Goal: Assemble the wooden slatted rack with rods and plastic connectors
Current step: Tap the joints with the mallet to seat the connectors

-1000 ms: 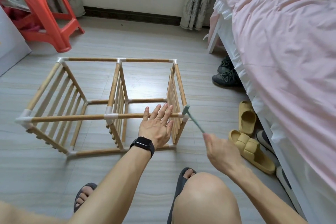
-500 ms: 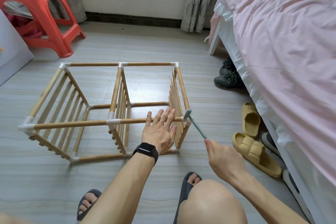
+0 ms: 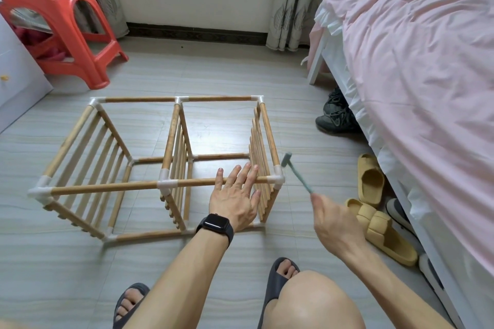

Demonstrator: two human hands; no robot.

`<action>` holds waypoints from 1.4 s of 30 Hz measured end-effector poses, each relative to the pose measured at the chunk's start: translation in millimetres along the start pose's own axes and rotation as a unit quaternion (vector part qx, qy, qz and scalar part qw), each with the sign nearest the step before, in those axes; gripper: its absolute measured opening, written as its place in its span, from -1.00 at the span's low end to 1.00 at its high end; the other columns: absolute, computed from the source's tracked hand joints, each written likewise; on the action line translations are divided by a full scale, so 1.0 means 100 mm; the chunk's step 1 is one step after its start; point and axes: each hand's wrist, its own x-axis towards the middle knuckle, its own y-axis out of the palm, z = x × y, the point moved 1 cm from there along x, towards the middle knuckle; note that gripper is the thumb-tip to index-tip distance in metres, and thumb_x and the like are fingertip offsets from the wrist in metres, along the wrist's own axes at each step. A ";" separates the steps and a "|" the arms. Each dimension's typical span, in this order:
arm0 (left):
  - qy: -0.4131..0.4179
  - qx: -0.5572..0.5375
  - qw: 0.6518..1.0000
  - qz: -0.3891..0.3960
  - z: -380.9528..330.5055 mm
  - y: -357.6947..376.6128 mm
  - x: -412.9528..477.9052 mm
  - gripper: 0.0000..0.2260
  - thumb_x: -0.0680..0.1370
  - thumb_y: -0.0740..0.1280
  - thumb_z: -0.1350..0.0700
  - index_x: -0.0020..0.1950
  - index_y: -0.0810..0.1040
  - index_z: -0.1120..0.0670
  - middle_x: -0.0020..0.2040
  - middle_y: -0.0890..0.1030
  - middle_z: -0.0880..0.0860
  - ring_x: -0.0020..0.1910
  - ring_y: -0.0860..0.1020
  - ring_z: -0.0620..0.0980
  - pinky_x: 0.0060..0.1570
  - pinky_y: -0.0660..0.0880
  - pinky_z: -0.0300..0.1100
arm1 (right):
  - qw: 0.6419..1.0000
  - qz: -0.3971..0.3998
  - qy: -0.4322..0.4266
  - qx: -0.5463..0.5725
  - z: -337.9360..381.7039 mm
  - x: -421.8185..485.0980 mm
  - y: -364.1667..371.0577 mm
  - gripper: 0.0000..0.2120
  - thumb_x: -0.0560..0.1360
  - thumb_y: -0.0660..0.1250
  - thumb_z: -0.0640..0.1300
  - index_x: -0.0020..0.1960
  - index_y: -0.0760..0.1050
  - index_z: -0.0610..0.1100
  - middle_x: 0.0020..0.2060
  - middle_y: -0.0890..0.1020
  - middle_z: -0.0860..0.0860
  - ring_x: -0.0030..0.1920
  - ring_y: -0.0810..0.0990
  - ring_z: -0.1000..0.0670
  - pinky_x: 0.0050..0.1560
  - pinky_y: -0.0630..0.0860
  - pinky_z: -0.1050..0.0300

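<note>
Grey tiled floor (image 3: 213, 67): the wooden slatted rack (image 3: 173, 141) is set at centre. The left hand (image 3: 235, 200) is laid flat, fingers straight, on the near top rod (image 3: 107, 188). A small teal hammer (image 3: 299, 176) is gripped in the right hand (image 3: 334, 224), its head just beside the near-right corner connector (image 3: 278, 179). A red stool (image 3: 66, 8) is seen far left. The right side is crowded by the bed (image 3: 414, 88), yellow slippers (image 3: 385, 232) and dark shoes (image 3: 334, 115).

A home bedroom: a bed (image 3: 417, 67) with pink bedding fills the right side, slippers (image 3: 379, 232) and shoes (image 3: 334, 117) lie beside it on the tiled floor (image 3: 219, 72), curtains (image 3: 288, 0) hang at the wall, and a red plastic stool (image 3: 61, 21) stands at far left.
</note>
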 end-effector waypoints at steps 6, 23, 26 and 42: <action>-0.003 0.005 1.000 -0.001 0.00 0.01 0.00 -0.46 0.70 -0.15 -0.16 0.60 -0.33 -0.12 0.64 -0.22 -0.10 0.62 -0.24 -0.05 0.52 -0.39 0.15 | 0.998 0.033 0.021 -0.044 0.07 0.00 0.02 -0.55 0.66 -0.14 0.18 0.02 0.44 -0.03 -0.36 0.60 -0.03 -0.29 0.61 -0.16 -0.34 0.42 -0.02; 0.000 0.001 1.000 0.006 -0.08 -0.03 0.18 -0.44 0.70 -0.09 -0.11 0.62 -0.32 -0.09 0.63 -0.26 -0.10 0.60 -0.29 -0.04 0.46 -0.47 0.13 | 0.996 -0.007 0.048 0.074 0.19 0.11 0.14 -0.64 0.67 -0.10 0.15 -0.12 0.36 0.05 -0.46 0.53 0.02 -0.39 0.52 -0.04 -0.32 0.42 -0.04; -0.001 -0.021 1.000 0.023 -0.18 -0.10 0.33 -0.43 0.70 -0.06 -0.09 0.63 -0.29 -0.06 0.64 -0.25 -0.09 0.61 -0.28 -0.04 0.44 -0.47 0.09 | 0.995 0.022 0.059 0.075 0.19 0.19 0.21 -0.63 0.67 -0.11 0.16 -0.15 0.34 0.06 -0.41 0.53 0.02 -0.33 0.52 -0.08 -0.25 0.42 -0.06; 0.041 0.172 0.983 0.046 1.46 -0.84 -0.04 -0.40 0.64 -0.19 -0.30 0.64 -0.20 -0.14 0.62 -0.19 -0.10 0.63 -0.12 -0.04 0.58 -0.17 0.13 | 0.985 0.008 -0.021 0.173 0.85 0.54 0.55 -0.64 0.68 -0.05 0.06 -0.16 0.36 -0.07 -0.30 0.51 0.00 -0.24 0.49 -0.08 -0.24 0.37 -0.03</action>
